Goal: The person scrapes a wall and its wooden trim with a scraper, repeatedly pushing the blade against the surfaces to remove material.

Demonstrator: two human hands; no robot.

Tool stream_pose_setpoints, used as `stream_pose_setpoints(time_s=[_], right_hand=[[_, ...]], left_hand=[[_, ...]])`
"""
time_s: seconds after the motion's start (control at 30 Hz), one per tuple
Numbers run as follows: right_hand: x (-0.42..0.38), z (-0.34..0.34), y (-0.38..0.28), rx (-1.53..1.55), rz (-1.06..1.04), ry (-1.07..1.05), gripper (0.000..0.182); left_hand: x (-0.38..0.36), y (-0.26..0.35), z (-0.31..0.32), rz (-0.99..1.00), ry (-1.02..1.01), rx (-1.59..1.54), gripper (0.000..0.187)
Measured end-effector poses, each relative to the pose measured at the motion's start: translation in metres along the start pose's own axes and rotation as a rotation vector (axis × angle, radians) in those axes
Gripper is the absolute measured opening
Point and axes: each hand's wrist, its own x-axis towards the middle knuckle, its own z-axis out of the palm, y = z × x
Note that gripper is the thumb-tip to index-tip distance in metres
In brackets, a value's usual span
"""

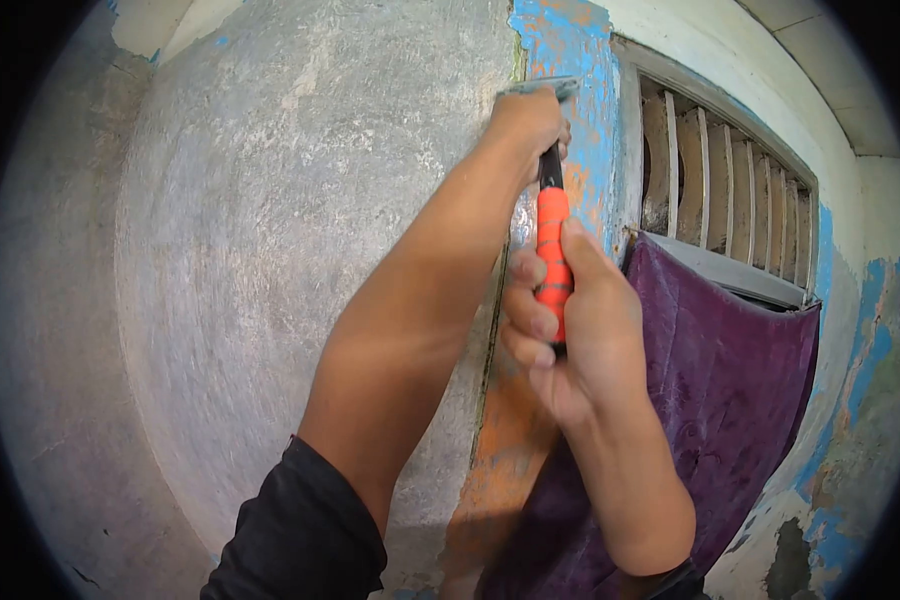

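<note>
- Hammer (552, 215), one: orange grip with a dark shank above it, upright against the wall (270, 250); grey metal head at the top, level with the peeling blue paint beside the vent (730, 190).
- My right hand (570, 335), one: fingers wrapped tight round the lower orange grip.
- My left hand (525, 125), one: closed high up at the hammer head, over the top of the shank; I cannot tell exactly what it pinches there.
- Sleeves, two, dark, one on each forearm.
- Vent, one: pale slats in a frame, upper right; exact slat count unclear.
- Cloth (730, 370), one: purple, hanging below the vent, just beside my right hand.
- Writing, brands, labels: nothing readable on hammer, wall or cloth.
</note>
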Motion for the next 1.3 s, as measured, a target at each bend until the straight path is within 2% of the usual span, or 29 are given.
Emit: stream_pose_setpoints(time_s=[0.13,0.27,0.33,0.4,0.57,0.63,0.73,0.83,0.93,1.0,1.07,1.2,1.3], right_hand=[[-0.002,-0.012,0.008,0.045,0.027,-0.046,0.016],[-0.038,-0.029,0.024,0.072,0.113,-0.002,0.026],[-0.064,-0.043,0.039,0.085,0.198,0.030,0.032],[-0.092,-0.056,0.064,0.018,0.217,0.053,0.036],[-0.167,-0.116,0.140,0.022,0.466,0.020,0.040],[-0.206,-0.141,0.174,0.006,0.568,0.041,0.042],[-0.275,-0.173,0.231,0.035,0.732,0.224,0.046],[-0.344,-0.204,0.288,0.025,0.801,0.264,0.050],[-0.392,-0.225,0.337,-0.146,0.816,0.344,0.054],[-0.406,-0.242,0.355,-0.115,0.862,0.361,0.065],[-0.384,-0.225,0.343,-0.167,0.784,0.352,0.058],[-0.363,-0.213,0.349,-0.228,0.684,0.358,0.058],[-0.371,-0.218,0.364,-0.262,0.710,0.381,0.058]], left_hand=[[-0.015,-0.004,-0.002,-0.018,0.044,0.038,0.022],[-0.041,-0.035,-0.016,0.006,0.015,0.045,0.023],[-0.072,-0.053,-0.028,-0.034,0.014,0.026,0.025],[-0.109,-0.080,-0.045,0.010,0.006,0.039,0.024],[-0.220,-0.142,-0.089,-0.171,0.082,0.204,0.026],[-0.275,-0.167,-0.111,-0.304,0.109,0.232,0.024],[-0.354,-0.209,-0.140,-0.462,0.107,0.158,0.021],[-0.430,-0.248,-0.158,-0.679,0.143,0.063,0.022],[-0.479,-0.281,-0.174,-0.722,0.098,0.194,0.022],[-0.492,-0.288,-0.176,-0.734,0.134,0.156,0.021],[-0.484,-0.290,-0.182,-0.738,0.132,0.142,0.020],[-0.461,-0.282,-0.192,-0.714,0.045,0.009,0.019],[-0.470,-0.295,-0.201,-0.723,-0.005,-0.025,0.022]])
